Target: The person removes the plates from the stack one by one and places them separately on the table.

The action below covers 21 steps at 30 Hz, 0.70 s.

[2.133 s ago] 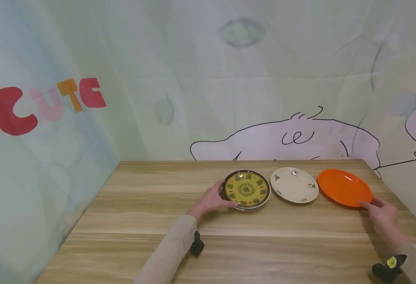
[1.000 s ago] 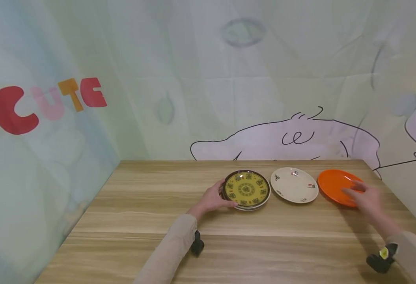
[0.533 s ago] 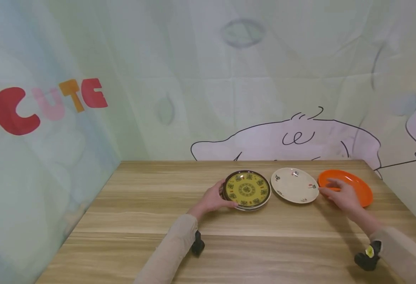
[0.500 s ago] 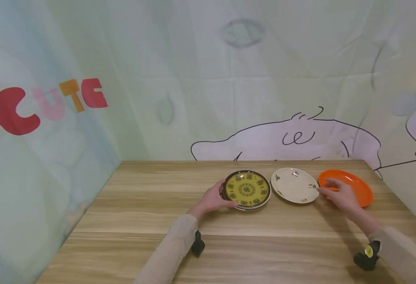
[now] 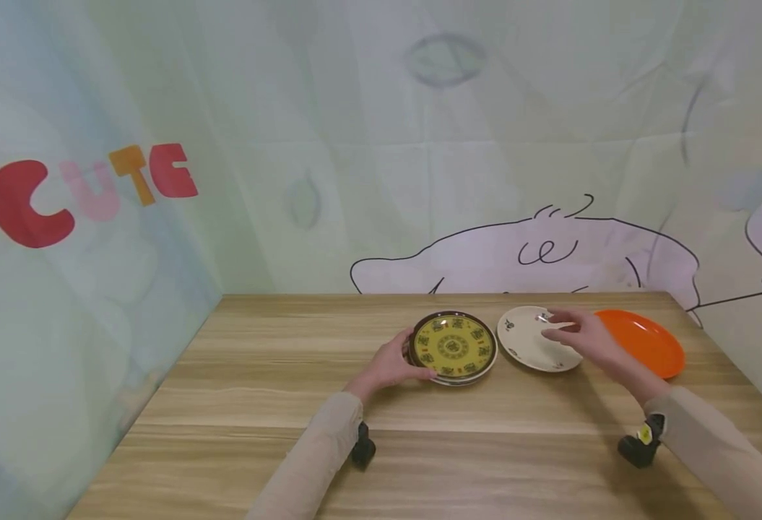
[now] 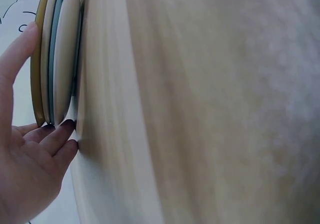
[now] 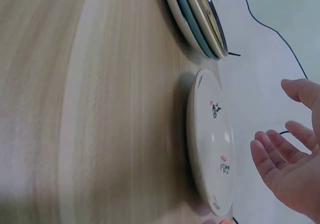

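On a wood-grain tabletop, plates lie in a row. At left, a person's left hand grips a stack by its side, thumb on the rim of the yellow plate on top. In the middle, the right hand, fingers parted and holding nothing, hovers above a white plate, apart from it. At right lies an orange plate, partly behind that hand.

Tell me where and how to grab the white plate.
The white plate is probably best gripped at its near rim, the right hand coming from the person's side, fingers below, thumb on top: its rim flares up off the table, while the plate stack and orange plate flank it.
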Each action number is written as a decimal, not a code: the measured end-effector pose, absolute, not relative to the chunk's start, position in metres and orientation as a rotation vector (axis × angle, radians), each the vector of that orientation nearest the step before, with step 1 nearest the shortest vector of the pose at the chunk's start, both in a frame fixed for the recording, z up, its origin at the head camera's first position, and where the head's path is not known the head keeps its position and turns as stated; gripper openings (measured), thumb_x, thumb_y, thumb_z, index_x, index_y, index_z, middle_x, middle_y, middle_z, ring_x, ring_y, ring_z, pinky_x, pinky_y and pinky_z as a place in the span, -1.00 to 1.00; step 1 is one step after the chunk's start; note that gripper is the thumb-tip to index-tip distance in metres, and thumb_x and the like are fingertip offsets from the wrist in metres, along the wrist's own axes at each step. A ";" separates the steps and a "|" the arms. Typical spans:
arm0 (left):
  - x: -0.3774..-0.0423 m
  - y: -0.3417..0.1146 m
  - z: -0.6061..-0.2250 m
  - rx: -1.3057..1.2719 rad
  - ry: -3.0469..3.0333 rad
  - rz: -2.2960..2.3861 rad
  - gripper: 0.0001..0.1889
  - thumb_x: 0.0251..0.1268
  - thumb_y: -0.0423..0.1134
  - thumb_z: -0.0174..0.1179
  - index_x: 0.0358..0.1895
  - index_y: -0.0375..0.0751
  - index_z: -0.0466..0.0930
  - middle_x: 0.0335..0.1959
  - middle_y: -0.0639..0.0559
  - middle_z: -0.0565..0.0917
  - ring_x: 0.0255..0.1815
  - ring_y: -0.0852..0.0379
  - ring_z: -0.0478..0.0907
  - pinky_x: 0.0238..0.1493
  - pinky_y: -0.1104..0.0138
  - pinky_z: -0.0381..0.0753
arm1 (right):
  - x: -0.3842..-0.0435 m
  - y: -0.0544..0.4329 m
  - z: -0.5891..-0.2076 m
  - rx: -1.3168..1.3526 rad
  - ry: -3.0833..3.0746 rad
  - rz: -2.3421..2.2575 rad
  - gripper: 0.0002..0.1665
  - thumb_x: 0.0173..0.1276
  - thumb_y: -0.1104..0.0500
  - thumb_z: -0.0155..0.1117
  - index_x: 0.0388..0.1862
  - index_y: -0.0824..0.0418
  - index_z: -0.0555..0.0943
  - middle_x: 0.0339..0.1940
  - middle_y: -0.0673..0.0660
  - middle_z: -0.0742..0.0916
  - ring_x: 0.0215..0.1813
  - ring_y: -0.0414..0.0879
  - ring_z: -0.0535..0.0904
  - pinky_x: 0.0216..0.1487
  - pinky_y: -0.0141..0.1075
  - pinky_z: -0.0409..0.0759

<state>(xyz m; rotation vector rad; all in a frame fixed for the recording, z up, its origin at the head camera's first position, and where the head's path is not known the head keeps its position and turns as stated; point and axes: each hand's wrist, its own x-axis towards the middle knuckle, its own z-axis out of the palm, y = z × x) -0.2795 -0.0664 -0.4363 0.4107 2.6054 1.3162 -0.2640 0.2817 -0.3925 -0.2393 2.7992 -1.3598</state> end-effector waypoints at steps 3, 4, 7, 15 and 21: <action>-0.280 -0.067 -0.436 0.407 2.609 1.304 0.12 -0.29 0.01 0.48 0.38 -0.30 0.00 0.31 -0.23 0.26 0.30 -0.08 0.23 0.31 0.09 0.18 | -0.270 0.274 -0.391 -0.301 2.769 -1.344 -0.25 0.25 0.00 0.21 0.29 0.38 0.26 0.16 0.39 0.47 0.07 0.22 0.47 0.04 -0.01 0.50; -0.280 -0.067 -0.436 0.415 2.609 1.307 0.12 -0.29 0.01 0.47 0.38 -0.31 0.00 0.30 -0.24 0.27 0.29 -0.10 0.24 0.31 0.07 0.18 | -0.272 0.271 -0.391 -0.318 2.758 -1.342 -0.26 0.25 0.00 0.22 0.28 0.37 0.27 0.17 0.38 0.47 0.07 0.20 0.47 0.04 -0.02 0.50; -0.280 -0.066 -0.437 0.408 2.604 1.309 0.11 -0.29 0.00 0.48 0.38 -0.29 0.02 0.30 -0.22 0.27 0.29 -0.08 0.23 0.31 0.08 0.18 | -0.276 0.261 -0.394 -0.369 2.734 -1.348 -0.28 0.24 0.04 0.23 0.27 0.38 0.28 0.16 0.40 0.47 0.07 0.20 0.47 0.04 -0.03 0.50; -0.279 -0.065 -0.436 0.400 2.576 1.330 0.11 -0.29 0.02 0.48 0.38 -0.27 0.02 0.31 -0.21 0.27 0.30 -0.07 0.23 0.31 0.10 0.18 | -0.285 0.241 -0.406 -0.506 2.756 -1.341 -0.35 0.19 0.14 0.29 0.18 0.45 0.36 0.07 0.42 0.53 -0.02 0.19 0.54 0.01 -0.03 0.53; -0.278 -0.066 -0.435 0.401 2.592 1.326 0.09 -0.29 -0.01 0.48 0.37 -0.27 0.03 0.31 -0.21 0.27 0.30 -0.08 0.23 0.31 0.09 0.18 | -0.293 0.229 -0.410 -0.536 2.729 -1.317 -0.36 0.21 0.16 0.25 0.20 0.42 0.34 0.10 0.42 0.51 0.04 0.20 0.49 0.06 0.02 0.48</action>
